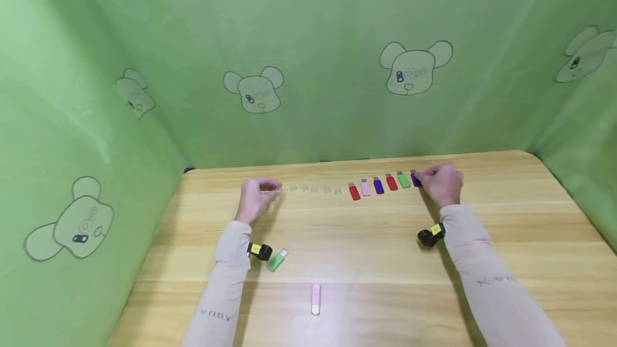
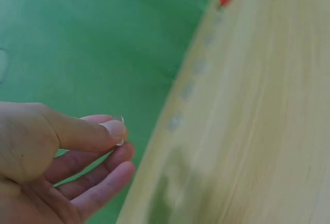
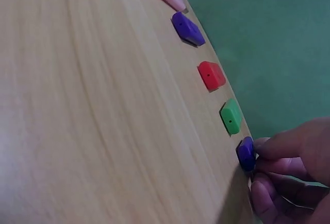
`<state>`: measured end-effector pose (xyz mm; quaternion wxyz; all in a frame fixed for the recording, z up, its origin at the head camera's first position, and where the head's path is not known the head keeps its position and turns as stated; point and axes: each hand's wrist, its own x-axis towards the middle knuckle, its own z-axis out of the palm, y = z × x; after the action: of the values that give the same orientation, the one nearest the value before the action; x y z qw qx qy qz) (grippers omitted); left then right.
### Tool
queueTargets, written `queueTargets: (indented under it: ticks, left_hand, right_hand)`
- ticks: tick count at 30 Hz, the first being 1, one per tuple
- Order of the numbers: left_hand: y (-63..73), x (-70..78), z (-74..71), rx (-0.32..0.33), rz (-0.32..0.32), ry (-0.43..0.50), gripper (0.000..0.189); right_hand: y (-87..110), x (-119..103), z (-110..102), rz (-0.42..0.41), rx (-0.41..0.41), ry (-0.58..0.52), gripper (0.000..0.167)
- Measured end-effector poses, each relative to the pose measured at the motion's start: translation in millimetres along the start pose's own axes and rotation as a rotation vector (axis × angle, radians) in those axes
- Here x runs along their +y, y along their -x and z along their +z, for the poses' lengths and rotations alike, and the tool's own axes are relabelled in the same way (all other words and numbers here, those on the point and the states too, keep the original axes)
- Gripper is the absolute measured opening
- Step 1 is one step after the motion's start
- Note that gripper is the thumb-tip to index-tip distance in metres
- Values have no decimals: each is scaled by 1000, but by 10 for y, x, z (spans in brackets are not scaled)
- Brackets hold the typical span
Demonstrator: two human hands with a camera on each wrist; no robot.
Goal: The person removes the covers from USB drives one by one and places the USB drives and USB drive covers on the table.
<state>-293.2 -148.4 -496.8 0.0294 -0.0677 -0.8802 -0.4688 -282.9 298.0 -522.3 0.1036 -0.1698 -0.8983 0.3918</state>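
My left hand (image 1: 256,197) is raised over the table's far left part. Between its thumb and fingertips it pinches a small clear cap (image 2: 121,141), partly hidden by the thumb. To its right lies a row of several clear caps (image 1: 314,189). My right hand (image 1: 442,183) pinches a purple USB stick (image 3: 246,154) with thumb and fingers, at the right end of a row of USB sticks. Leftward from it in that row lie a green stick (image 1: 403,180), a red one (image 1: 391,182), another purple one (image 1: 378,185), a pink one (image 1: 366,187) and another red one (image 1: 354,191).
A green USB stick (image 1: 277,260) lies beside the left wrist camera (image 1: 261,251). Nearer the front, a pink USB stick (image 1: 315,299) lies on the wooden table (image 1: 366,250). Green fabric walls (image 1: 328,122) with bear-head drawings stand behind the table and at its sides.
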Motion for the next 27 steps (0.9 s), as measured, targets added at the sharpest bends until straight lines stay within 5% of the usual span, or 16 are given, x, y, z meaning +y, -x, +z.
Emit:
queueTargets:
  ticks: [6,12,18,22,27]
  left_hand:
    - [-198,-59,154,-113,-10,-87,19]
    - [-345,-121,185,-103,-7,-193,17]
    - [-391,-165,174,-107,31,-232,17]
    - [-394,-196,167,-108,35,-159,20]
    - [-295,-121,45,-40,-18,98,31]
  right_hand:
    - [224,-147,-161,-73,3,-78,36]
    - [668,-594,-216,-245,-167,-128,32]
    - [1229,-980,-31,-386,-396,-86,15]
    - [1558,-1129,209,-527,-597,-63,13]
    - [1896,-1223,468,-745,-946,-2,29]
